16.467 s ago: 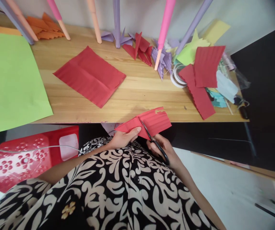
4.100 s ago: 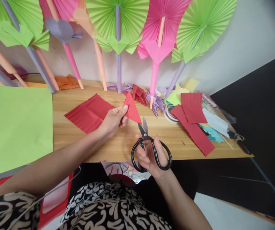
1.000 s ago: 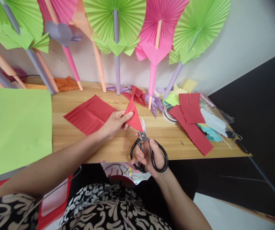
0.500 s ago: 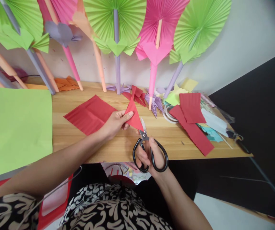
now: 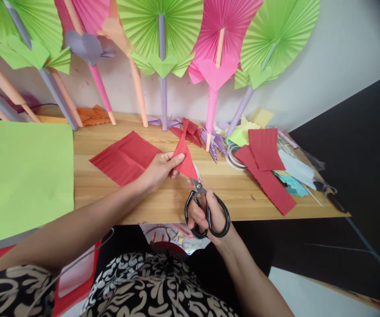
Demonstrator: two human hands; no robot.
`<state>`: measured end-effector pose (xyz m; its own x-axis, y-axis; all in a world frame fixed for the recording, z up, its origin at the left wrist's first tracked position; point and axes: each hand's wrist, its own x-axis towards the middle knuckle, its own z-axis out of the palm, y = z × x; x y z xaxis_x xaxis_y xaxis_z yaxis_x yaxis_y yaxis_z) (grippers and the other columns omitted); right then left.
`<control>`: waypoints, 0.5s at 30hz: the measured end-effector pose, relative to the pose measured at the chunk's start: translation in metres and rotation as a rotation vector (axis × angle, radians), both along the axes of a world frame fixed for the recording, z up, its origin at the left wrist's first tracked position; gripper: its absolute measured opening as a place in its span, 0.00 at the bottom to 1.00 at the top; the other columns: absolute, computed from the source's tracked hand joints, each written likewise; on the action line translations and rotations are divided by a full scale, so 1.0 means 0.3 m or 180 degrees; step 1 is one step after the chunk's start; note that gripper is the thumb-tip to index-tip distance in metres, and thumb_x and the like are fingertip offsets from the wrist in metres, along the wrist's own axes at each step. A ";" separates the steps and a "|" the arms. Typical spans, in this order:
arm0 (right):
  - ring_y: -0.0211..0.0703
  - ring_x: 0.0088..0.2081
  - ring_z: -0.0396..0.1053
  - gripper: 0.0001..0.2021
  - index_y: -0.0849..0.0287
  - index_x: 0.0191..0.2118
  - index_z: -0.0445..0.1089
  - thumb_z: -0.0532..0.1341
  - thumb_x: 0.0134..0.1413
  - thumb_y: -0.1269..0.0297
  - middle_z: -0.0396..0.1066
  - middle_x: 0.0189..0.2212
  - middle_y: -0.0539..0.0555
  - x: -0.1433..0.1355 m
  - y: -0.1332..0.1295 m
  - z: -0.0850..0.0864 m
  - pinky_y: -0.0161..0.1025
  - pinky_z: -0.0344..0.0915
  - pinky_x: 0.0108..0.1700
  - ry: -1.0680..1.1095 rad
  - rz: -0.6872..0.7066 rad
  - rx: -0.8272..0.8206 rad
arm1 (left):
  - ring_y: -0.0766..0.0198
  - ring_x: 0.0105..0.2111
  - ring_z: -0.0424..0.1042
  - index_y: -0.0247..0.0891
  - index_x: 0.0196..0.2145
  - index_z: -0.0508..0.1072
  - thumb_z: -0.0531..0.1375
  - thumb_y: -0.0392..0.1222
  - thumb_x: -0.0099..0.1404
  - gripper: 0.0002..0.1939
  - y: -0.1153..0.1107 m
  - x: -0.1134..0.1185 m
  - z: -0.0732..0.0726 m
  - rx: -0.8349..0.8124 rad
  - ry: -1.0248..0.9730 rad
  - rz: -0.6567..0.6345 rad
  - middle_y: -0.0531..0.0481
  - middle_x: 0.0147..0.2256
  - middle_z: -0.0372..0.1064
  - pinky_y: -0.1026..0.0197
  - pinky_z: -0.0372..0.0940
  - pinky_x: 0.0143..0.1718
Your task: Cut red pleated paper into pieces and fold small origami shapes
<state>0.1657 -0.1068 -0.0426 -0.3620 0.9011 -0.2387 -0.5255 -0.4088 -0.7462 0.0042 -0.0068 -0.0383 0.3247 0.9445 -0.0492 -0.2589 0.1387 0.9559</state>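
Observation:
Between thumb and fingers, my left hand [image 5: 163,167] pinches a folded red paper triangle [image 5: 186,162] above the table. My right hand [image 5: 211,215] grips black-handled scissors [image 5: 223,220], its fingers through the loops. The blades point up and away from me, along the triangle's right edge near its lower corner. Whether the paper lies between them I cannot tell. A creased red paper sheet [image 5: 124,156] lies flat on the table, left of my left hand.
Folded paper fans [image 5: 163,35] on rolled handles lean on the wall. Light green paper [image 5: 24,176] covers the left side. At right lie red paper strips [image 5: 269,180], a tape roll [image 5: 234,156] and colored scraps [image 5: 291,182]. The wooden table's [image 5: 243,207] front edge is near me.
The scissor handles have drawn slightly closer together and the blades have narrowed. My left hand and the red triangle have hardly moved.

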 end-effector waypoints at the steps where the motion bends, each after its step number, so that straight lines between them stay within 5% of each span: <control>1: 0.27 0.12 0.45 0.32 0.54 0.58 0.67 0.62 0.57 0.37 0.59 0.15 0.38 0.001 0.002 0.000 0.32 0.70 0.22 0.0027 0.0048 0.0023 | 0.74 0.15 0.54 0.37 0.21 0.64 0.68 0.64 0.55 0.29 0.000 -0.001 -0.001 0.0002 0.0001 -0.0003 0.58 0.14 0.58 0.67 0.46 0.19; 6: 0.29 0.14 0.51 0.28 0.53 0.51 0.72 0.63 0.55 0.37 0.63 0.18 0.41 0.004 0.011 0.011 0.36 0.72 0.25 0.0155 0.0183 0.0033 | 0.74 0.15 0.55 0.37 0.20 0.64 0.67 0.64 0.58 0.28 -0.001 -0.005 -0.004 0.0094 0.0043 -0.0087 0.57 0.14 0.59 0.67 0.46 0.20; 11: 0.30 0.14 0.51 0.25 0.59 0.29 0.70 0.60 0.58 0.39 0.60 0.16 0.43 0.017 0.019 0.011 0.33 0.66 0.20 -0.0012 0.0290 0.0157 | 0.74 0.16 0.55 0.37 0.19 0.63 0.66 0.64 0.58 0.29 -0.012 -0.001 0.006 0.0190 0.0042 -0.0238 0.58 0.14 0.59 0.67 0.47 0.20; 15: 0.31 0.14 0.56 0.22 0.58 0.29 0.67 0.61 0.58 0.42 0.61 0.16 0.43 0.031 0.024 0.024 0.32 0.67 0.21 -0.0175 0.0279 0.0160 | 0.74 0.16 0.55 0.37 0.19 0.62 0.67 0.64 0.57 0.30 -0.018 0.002 0.018 0.0195 0.0139 -0.0215 0.58 0.14 0.59 0.66 0.47 0.20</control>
